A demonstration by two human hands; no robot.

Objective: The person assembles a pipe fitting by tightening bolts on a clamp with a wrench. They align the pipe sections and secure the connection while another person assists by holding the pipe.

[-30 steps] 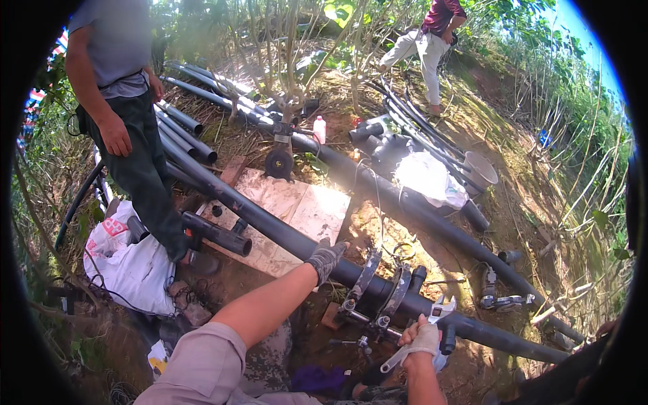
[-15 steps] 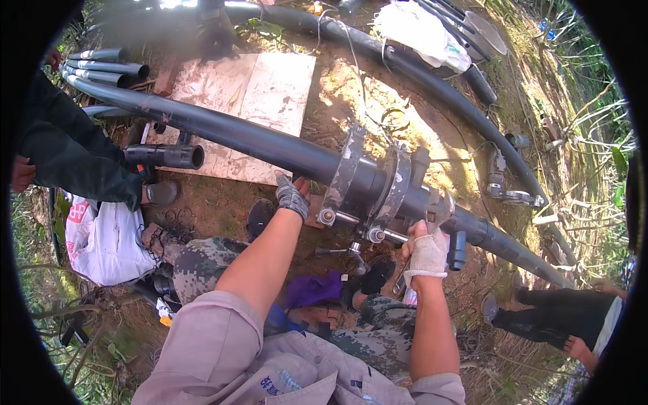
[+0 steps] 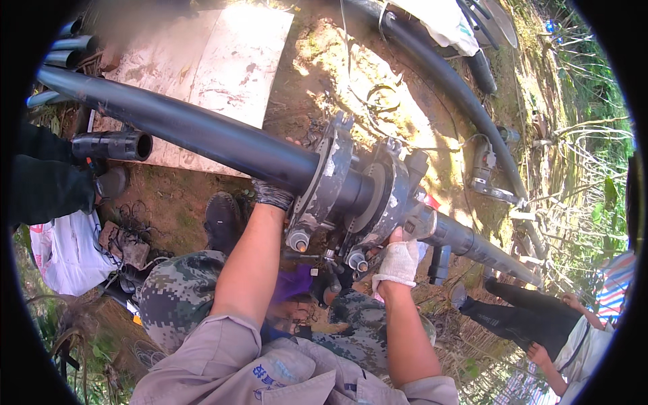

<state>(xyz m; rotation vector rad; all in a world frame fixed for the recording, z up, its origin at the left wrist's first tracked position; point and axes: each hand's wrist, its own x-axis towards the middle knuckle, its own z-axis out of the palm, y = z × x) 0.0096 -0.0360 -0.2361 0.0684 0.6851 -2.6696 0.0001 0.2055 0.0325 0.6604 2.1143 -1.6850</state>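
A long black plastic pipe runs diagonally through the middle, carried in two scuffed metal ring clamps, the left clamp and the right clamp. Between the rings a narrower dark gap shows. My left hand, in a grey striped glove, is wrapped under the pipe just left of the left clamp; a fingertip shows over the pipe's far side. My right hand, in a whitish glove, grips the lower right side of the right clamp, thumb up. Its other fingers are mostly hidden.
A pale board lies behind the pipe. Another thick black pipe curves across the far right. A short pipe fitting and a white sack are at left. A person in dark trousers is at right; another stands far left.
The pipe and clamps look closer, and the clamps have tilted, their bolt ends now facing me. My left hand has gone from reaching beside the pipe to wrapping under it, beside the left clamp.
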